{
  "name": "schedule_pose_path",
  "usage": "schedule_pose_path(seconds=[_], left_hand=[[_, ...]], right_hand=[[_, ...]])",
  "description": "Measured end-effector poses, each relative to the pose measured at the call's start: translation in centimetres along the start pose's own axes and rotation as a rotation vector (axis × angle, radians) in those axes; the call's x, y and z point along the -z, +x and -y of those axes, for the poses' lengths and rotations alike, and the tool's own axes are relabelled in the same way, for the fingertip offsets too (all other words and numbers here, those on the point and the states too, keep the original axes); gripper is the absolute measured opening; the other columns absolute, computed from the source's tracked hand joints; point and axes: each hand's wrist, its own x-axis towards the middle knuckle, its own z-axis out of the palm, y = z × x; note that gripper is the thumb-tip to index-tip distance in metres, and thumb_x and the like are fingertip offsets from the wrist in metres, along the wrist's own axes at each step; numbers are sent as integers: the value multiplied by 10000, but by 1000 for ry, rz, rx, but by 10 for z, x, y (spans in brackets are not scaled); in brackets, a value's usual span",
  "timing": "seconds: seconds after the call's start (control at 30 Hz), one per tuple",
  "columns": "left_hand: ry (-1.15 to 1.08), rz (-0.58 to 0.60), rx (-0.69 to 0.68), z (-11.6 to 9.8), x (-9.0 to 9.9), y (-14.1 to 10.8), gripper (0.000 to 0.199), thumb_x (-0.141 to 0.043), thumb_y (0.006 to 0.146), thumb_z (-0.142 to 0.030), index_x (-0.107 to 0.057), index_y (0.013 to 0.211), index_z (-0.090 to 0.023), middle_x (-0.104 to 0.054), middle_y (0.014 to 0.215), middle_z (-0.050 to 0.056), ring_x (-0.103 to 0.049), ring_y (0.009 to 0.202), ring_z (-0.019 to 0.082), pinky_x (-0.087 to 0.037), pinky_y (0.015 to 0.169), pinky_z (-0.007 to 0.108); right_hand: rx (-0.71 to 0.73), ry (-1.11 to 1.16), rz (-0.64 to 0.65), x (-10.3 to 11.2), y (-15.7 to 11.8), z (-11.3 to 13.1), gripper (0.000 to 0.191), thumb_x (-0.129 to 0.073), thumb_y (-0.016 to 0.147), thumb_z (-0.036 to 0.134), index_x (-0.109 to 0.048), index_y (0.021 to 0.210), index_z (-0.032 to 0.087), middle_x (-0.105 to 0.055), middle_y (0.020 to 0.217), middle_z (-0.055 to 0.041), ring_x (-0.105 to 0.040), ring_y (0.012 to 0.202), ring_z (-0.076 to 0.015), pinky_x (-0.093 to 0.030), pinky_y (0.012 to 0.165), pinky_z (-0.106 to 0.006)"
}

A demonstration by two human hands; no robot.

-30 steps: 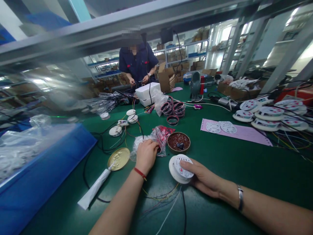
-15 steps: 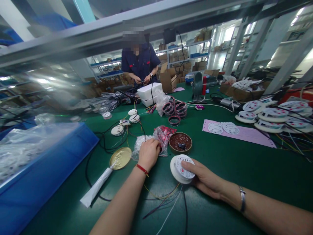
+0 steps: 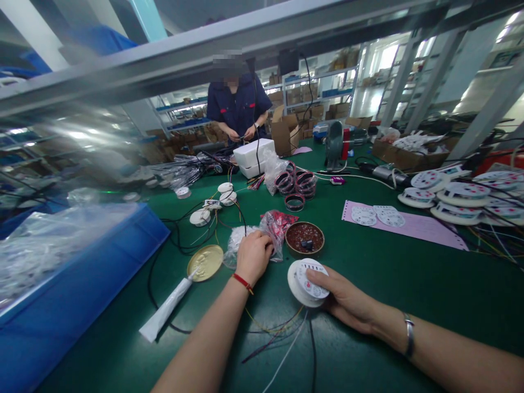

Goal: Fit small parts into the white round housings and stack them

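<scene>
Left hand [image 3: 254,256]: on clear plastic bag [image 3: 239,245]; grip cannot be told.
Right hand [image 3: 347,300]: clamped on white wired disc [image 3: 303,286].
Risk: loose wires [image 3: 278,327] at disc's 6 o'clock could snag, pulling it free.

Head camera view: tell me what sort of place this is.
Probably a small electronics assembly workshop: a long green-topped workbench, stacks of white round wired units, and metal shelving loaded with cardboard cartons in the background.

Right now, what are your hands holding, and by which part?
The right hand grips a white plastic disc by its rim, thumb on top. The left hand rests on a plastic bag; I can't tell if it holds it.
</scene>
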Motion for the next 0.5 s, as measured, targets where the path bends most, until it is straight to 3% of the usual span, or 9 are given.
schedule_pose_path(seconds=[0.27, 0.5], left_hand=[[-178, -20, 30, 5, 0, -2, 148, -464, 871, -209, -592, 799, -189, -591, 849, 45, -537, 842, 191, -378, 770, 311], [-489, 0, 142, 5, 17, -7, 169, -376, 898, -255, -481, 790, -177, -547, 718, -2, -517, 657, 127, -401, 619, 244]], right_hand=[[10, -4, 10, 1, 0, 0, 419, -755, 726, 375, -610, 1050, 153, -675, 960, -48, -619, 866, -151, -440, 797, -264], [74, 6, -45, 2, -2, 3, 450, -753, 720, 401, -591, 1068, 167, -673, 973, -47, -614, 866, -151, -445, 797, -266]])
